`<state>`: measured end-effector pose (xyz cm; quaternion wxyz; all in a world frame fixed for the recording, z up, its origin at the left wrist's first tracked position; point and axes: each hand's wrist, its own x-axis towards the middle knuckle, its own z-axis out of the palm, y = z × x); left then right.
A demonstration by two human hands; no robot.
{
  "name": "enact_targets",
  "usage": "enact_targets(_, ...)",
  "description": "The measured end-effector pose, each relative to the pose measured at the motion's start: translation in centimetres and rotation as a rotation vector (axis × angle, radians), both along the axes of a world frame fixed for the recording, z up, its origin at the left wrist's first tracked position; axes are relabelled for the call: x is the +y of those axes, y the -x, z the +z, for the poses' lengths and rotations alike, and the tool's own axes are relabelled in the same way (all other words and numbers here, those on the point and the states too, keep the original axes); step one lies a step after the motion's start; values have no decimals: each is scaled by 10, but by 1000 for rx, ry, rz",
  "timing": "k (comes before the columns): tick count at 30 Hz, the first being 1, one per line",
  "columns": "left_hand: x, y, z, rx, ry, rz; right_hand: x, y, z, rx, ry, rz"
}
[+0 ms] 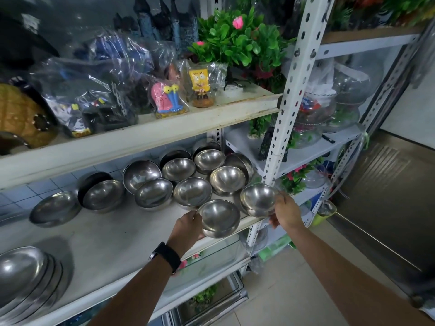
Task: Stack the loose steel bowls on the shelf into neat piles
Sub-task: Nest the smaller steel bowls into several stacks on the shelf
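Several loose steel bowls [192,191] lie spread over the white shelf [113,234]. My left hand [187,228] grips a small stack of bowls [219,217] by its left rim at the shelf's front edge. Just to the right, my right hand [286,211] holds another small stack of bowls [258,198] by its right side near the shelf's right corner. A bigger pile of wide bowls [26,278] sits at the front left.
A white perforated upright post [286,109] stands just behind my right hand. The shelf above [141,137] overhangs the bowls and carries bagged toys and plastic plants. Glass tanks [211,262] sit below. Glass fishbowls fill the rack at right.
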<state>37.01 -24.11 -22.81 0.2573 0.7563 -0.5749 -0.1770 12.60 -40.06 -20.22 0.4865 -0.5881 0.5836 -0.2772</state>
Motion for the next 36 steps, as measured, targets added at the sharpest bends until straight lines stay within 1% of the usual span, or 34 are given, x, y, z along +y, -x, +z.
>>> enact_targets(1, 0, -4, -5, 1, -24, 12, 0, 1, 0, -25, -9, -23)
enact_targets(3, 6, -5, -1, 82, -27, 79, 1, 1, 0, -40, -7, -42)
enact_targets(5, 15, -2, 18, 206, -91, 168, 5, 3, 1, -42, 7, -36)
enact_targets(6, 22, 5, 28, 197, -106, 175, 8, 4, 2, -49, 5, -36)
enact_targets(7, 27, 11, 34, 210, -34, 214, 10, 5, 1, -56, 5, -36)
enact_targets(8, 30, 9, 38, 174, 34, 289, 12, 5, 2, -61, 6, -35)
enact_targets(9, 34, 7, 38, 176, 45, 358, 14, 5, 2, -66, 7, -26)
enact_targets(11, 40, 4, 45, 255, -24, 385, 20, 3, 7, -68, 27, 11)
enact_targets(14, 52, 2, 57, 307, 21, 434, 32, -8, 21, -105, 46, 88)
enact_targets(20, 85, -11, 69, 346, 101, 529, 56, -41, 47, -191, 11, 187)
enact_targets(23, 106, -18, 83, 379, 175, 583, 65, -62, 58, -220, -4, 224)
enact_targets(27, 133, -26, 101, 356, 197, 677, 74, -95, 62, -262, -24, 249)
enact_targets(32, 166, -48, 121, 384, 279, 794, 93, -133, 73, -332, -43, 336)
enact_targets(36, 197, -68, 135, 342, 336, 833, 113, -160, 79, -349, -41, 390)
